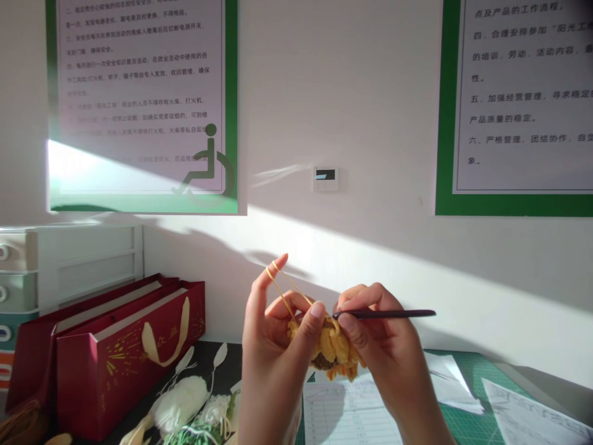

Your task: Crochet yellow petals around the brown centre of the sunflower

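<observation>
My left hand (282,327) pinches the edge of a yellow crocheted piece (334,343) between thumb and fingers, its index finger raised with yellow yarn (278,285) looped round it. The yarn runs down from that finger to the piece. In my right hand (375,321) is a dark crochet hook (393,314), held level, its tip end at the top of the piece. The piece has petal-like yellow parts, a brownish patch and orange bits along its lower edge. My thumbs and fingers hide parts of it.
Red gift bags (125,352) and a drawer unit (88,266) stand at the left. White and green yarn (185,408) lies beside them. Printed papers (352,411) rest on a green cutting mat (463,426). Behind is a wall with posters (139,93) and a small panel (325,179).
</observation>
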Demonstrator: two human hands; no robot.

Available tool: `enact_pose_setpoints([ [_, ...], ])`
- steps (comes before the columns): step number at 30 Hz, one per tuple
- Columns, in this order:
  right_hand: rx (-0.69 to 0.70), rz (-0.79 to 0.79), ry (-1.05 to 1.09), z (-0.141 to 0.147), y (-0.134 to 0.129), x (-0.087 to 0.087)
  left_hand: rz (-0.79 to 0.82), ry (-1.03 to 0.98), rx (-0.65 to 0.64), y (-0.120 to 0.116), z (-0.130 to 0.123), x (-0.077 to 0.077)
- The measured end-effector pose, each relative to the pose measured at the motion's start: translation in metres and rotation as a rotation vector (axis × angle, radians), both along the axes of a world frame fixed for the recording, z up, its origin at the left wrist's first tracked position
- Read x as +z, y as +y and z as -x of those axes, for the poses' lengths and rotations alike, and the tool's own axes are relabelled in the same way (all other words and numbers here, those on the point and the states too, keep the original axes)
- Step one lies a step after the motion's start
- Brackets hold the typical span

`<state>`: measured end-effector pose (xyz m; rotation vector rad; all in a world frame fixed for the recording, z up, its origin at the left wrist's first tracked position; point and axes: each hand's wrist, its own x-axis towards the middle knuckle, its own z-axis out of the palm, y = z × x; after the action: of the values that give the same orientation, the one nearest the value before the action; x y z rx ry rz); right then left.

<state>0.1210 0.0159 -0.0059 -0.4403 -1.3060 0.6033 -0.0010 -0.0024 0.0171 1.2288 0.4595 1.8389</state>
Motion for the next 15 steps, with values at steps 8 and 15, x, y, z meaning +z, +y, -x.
enact_pose_setpoints([
  [8, 0.004, -0.072, 0.095, 0.000, 0.006, -0.003, -0.024, 0.121, -0.160, -0.005, 0.012, -0.003],
  [15, -0.422, -0.452, -0.180, -0.010, 0.014, -0.013, 0.046, 0.002, -0.122, 0.001, 0.005, -0.002],
])
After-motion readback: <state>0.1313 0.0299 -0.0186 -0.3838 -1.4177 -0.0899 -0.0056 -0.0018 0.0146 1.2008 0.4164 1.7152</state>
